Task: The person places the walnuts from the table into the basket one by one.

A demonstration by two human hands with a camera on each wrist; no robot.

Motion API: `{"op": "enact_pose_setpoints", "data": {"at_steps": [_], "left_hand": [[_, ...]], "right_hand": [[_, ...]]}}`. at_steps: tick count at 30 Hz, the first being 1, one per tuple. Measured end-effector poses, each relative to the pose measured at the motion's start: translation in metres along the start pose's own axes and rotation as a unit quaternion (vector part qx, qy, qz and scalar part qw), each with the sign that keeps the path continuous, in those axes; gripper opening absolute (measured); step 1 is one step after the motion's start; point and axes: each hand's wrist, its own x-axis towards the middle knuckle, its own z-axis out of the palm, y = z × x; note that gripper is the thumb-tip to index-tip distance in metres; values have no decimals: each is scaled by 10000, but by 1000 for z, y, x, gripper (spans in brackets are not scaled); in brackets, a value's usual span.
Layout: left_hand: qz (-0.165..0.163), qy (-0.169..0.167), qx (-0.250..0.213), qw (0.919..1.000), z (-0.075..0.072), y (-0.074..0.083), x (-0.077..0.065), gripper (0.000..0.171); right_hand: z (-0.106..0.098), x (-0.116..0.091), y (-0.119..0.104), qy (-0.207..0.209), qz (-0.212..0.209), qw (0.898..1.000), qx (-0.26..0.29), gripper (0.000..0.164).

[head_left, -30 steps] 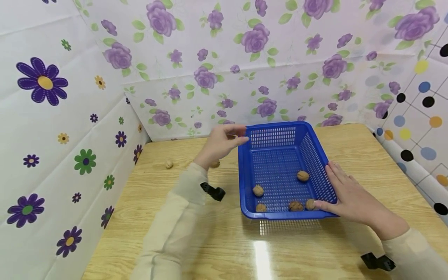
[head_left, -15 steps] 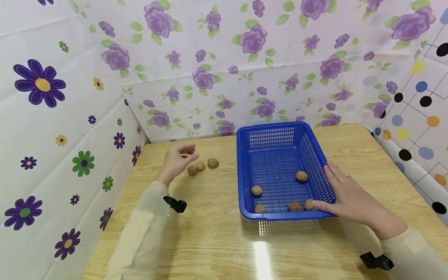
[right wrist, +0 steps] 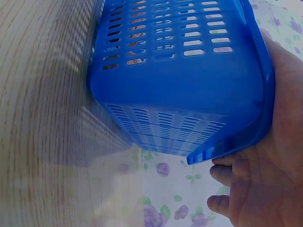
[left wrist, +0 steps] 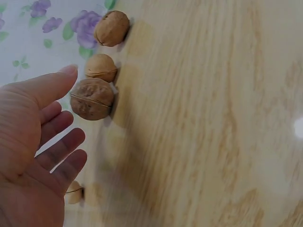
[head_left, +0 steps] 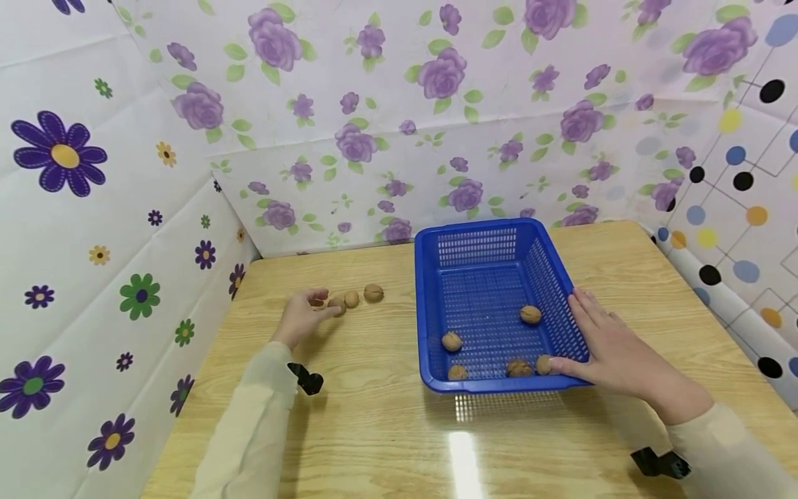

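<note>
Three walnuts lie in a slanting row on the table at the left: a nearest walnut [head_left: 337, 305], a small pale walnut [head_left: 352, 299] and a farther walnut [head_left: 374, 293]. My left hand [head_left: 300, 317] reaches to the row's left end, thumb and fingers spread apart beside the nearest walnut. Behind its fingers in the left wrist view, another walnut [left wrist: 75, 193] is partly hidden. My right hand [head_left: 623, 353] holds the near right corner of a blue plastic basket [head_left: 425, 312], thumb over the front rim and fingers along the right side. Inside the basket are several walnuts [head_left: 530, 314].
The wooden table [head_left: 361, 430] meets a flower-patterned cloth [head_left: 337, 173] at the back. Patterned cloths also rise along the left and right sides. The basket stands right of the loose walnuts, and its walls are slotted.
My left hand has moved left from the basket's far left corner and down to the loose walnuts. My right hand stays at the basket. The head view has shifted slightly.
</note>
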Motion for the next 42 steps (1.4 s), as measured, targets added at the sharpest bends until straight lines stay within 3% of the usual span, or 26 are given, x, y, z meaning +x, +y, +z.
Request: {"op": "enact_pose_setpoints", "data": {"at_steps": [11, 18, 33, 39, 42], "left_hand": [[163, 3, 382, 9991, 12, -8, 9, 59], [291, 187, 632, 9974, 15, -9, 9, 53], [394, 456, 565, 9966, 18, -15, 3, 43], [283, 441, 247, 9983, 15, -7, -4, 51], [503, 406, 173, 9978, 14, 6, -7, 54]], "right_hand": [[-1, 0, -2, -29, 86, 9999, 43, 111], [-2, 0, -2, -22, 67, 10000, 50, 111], [-3, 0, -3, -51, -46, 9999, 85, 110], [-4, 0, -3, -67, -78, 9999, 27, 110], [-4, 0, -2, -41, -57, 10000, 18, 110]]}}
